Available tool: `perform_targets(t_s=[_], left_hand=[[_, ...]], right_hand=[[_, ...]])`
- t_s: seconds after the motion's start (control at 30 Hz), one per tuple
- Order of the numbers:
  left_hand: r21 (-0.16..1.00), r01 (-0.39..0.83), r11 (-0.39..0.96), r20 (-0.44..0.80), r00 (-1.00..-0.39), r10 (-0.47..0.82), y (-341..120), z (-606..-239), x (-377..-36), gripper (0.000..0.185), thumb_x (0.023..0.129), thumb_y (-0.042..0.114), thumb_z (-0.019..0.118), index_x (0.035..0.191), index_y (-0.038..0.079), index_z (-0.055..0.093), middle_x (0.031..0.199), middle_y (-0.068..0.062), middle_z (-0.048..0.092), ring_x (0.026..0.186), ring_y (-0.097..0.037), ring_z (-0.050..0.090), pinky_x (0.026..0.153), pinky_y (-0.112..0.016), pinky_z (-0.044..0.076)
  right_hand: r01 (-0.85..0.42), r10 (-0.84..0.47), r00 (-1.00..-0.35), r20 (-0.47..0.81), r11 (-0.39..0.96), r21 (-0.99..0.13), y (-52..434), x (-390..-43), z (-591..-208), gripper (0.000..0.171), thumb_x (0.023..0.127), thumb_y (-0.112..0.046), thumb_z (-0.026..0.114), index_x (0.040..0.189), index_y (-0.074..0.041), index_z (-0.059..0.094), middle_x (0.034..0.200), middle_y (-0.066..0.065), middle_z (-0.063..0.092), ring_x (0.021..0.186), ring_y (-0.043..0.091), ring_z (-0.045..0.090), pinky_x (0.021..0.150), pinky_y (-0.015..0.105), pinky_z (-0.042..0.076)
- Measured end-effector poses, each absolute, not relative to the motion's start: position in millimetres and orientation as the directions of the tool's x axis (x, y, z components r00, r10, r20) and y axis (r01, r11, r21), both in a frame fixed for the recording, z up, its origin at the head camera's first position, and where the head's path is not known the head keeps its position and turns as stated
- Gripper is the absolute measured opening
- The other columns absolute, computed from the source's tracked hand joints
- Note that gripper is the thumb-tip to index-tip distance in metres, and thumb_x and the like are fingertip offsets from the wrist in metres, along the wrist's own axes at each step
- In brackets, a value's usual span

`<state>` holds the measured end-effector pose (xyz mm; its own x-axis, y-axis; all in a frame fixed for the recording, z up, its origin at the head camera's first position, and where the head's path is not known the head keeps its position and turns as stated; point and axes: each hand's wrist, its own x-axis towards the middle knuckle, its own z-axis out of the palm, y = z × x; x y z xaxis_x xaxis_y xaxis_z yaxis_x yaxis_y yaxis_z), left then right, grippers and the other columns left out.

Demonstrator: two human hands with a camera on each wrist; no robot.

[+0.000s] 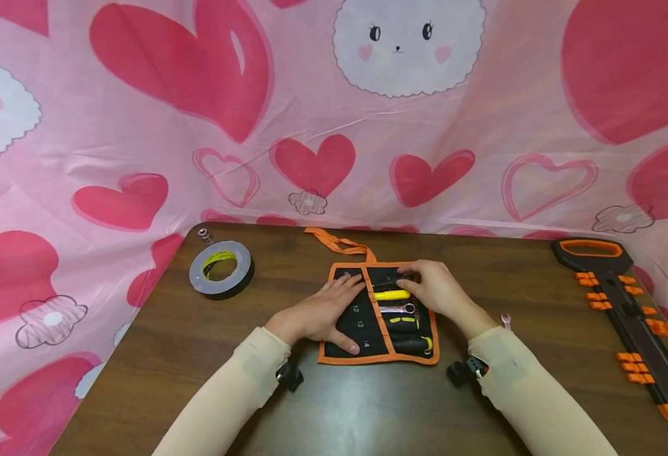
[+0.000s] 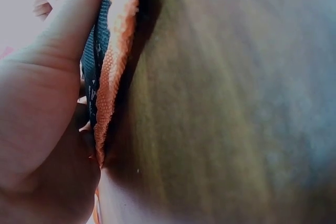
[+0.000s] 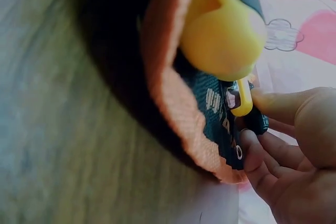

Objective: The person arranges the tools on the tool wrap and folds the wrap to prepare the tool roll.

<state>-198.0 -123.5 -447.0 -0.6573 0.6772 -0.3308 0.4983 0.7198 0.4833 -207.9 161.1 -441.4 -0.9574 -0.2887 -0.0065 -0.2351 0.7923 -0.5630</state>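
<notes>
Head view first, from your left: a roll of grey tape [image 1: 221, 268] lies flat on the brown table [image 1: 482, 405], with a small capped vial [image 1: 204, 235] just behind it. At the middle of the table sits the black tool pouch [image 1: 362, 316] with orange edging, spread open, its orange strap [image 1: 339, 244] trailing toward the back. Your left hand [image 1: 319, 312] rests flat on the pouch's left flap, fingers straight and spread over the printed numbers; the left wrist camera shows that palm pressed against the pouch's orange border. Your right hand [image 1: 439, 291] sits on the upper right part of the pouch, fingertips curled and pinching a black tool [image 1: 393, 280] near the top pocket. Just below it lie a yellow-handled tool [image 1: 392, 295] and a silver wrench [image 1: 397, 309] in their slots. Far to your right, a black and orange saw-shaped tool [image 1: 624, 304] lies along the table edge.
</notes>
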Motion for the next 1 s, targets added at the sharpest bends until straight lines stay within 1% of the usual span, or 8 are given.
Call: perform_targets(t_s=[0.07,0.23,0.33,0.4,0.53,0.63,0.8,1.0], left_hand=[[0.482,0.499,0.720,-0.332,-0.656,0.677,-123.3,-447.3,-197.7,0.128,0.080,0.067,0.088,0.175,0.022,0.014,0.185,0.003,0.005,0.172,-0.023,-0.001,0.140,-0.046,0.006],[0.479,0.501,0.720,-0.331,-0.657,0.677,-122.9,-448.0,-197.8,0.128,0.080,0.067,0.088,0.175,0.022,0.014,0.185,0.003,0.005,0.172,-0.022,-0.001,0.140,-0.046,0.006],[0.475,0.504,0.721,-0.326,-0.660,0.677,-123.0,-447.8,-198.2,0.128,0.080,0.067,0.088,0.175,0.022,0.014,0.185,0.003,0.005,0.172,-0.023,-0.001,0.140,-0.046,0.007],[0.473,0.505,0.722,-0.327,-0.660,0.676,-123.2,-447.6,-198.1,0.128,0.080,0.067,0.088,0.175,0.022,0.014,0.185,0.003,0.005,0.172,-0.023,-0.001,0.140,-0.046,0.007],[0.478,0.501,0.722,-0.328,-0.661,0.675,-123.5,-447.8,-198.3,0.128,0.080,0.067,0.088,0.175,0.022,0.014,0.185,0.003,0.005,0.172,-0.023,-0.001,0.140,-0.046,0.006],[0.484,0.498,0.719,-0.325,-0.661,0.676,-123.8,-447.8,-198.3,0.129,0.080,0.067,0.088,0.175,0.022,0.014,0.185,0.002,0.005,0.172,-0.023,-0.001,0.140,-0.046,0.006],[0.487,0.502,0.715,-0.320,-0.658,0.681,-123.9,-449.1,-198.3,0.129,0.080,0.067,0.088,0.175,0.022,0.014,0.185,0.003,0.005,0.172,-0.023,-0.001,0.140,-0.047,0.007],[0.482,0.505,0.716,-0.319,-0.660,0.680,-123.4,-451.0,-198.7,0.129,0.080,0.067,0.088,0.175,0.022,0.013,0.185,0.003,0.004,0.172,-0.023,-0.001,0.140,-0.047,0.007]], right_hand=[[-0.212,-0.276,-0.961,-0.023,0.787,-0.580,161.0,-208.4,-441.6,0.031,0.103,-0.020,0.075,0.130,-0.004,0.077,0.126,0.018,0.076,0.101,0.029,0.065,0.097,0.053,0.058],[-0.234,-0.291,-0.957,0.011,0.746,-0.623,164.0,-208.6,-442.7,0.021,0.099,-0.012,0.077,0.118,-0.003,0.081,0.112,0.015,0.074,0.093,0.026,0.064,0.086,0.045,0.058],[-0.225,-0.284,-0.959,0.013,0.732,-0.643,165.7,-208.7,-442.6,0.020,0.099,-0.010,0.078,0.116,-0.003,0.081,0.109,0.014,0.073,0.091,0.025,0.064,0.082,0.041,0.058],[-0.203,-0.269,-0.963,-0.003,0.734,-0.648,166.0,-208.6,-442.4,0.020,0.099,-0.012,0.077,0.117,-0.004,0.081,0.110,0.014,0.074,0.092,0.025,0.065,0.084,0.041,0.058],[-0.186,-0.261,-0.965,-0.021,0.740,-0.646,165.3,-210.2,-442.5,0.020,0.101,-0.016,0.076,0.118,-0.005,0.082,0.115,0.015,0.076,0.096,0.027,0.065,0.089,0.047,0.059],[-0.177,-0.256,-0.966,-0.029,0.741,-0.648,163.9,-212.3,-442.8,0.021,0.102,-0.018,0.075,0.118,-0.006,0.082,0.116,0.016,0.077,0.097,0.027,0.064,0.091,0.049,0.059],[-0.154,-0.246,-0.968,-0.049,0.739,-0.656,162.1,-213.8,-442.8,0.019,0.102,-0.019,0.075,0.116,-0.007,0.082,0.114,0.014,0.079,0.096,0.026,0.065,0.092,0.048,0.059],[-0.172,-0.253,-0.967,-0.037,0.751,-0.638,159.3,-215.5,-443.4,0.018,0.102,-0.020,0.076,0.112,-0.007,0.084,0.112,0.013,0.079,0.097,0.027,0.064,0.094,0.050,0.058]])
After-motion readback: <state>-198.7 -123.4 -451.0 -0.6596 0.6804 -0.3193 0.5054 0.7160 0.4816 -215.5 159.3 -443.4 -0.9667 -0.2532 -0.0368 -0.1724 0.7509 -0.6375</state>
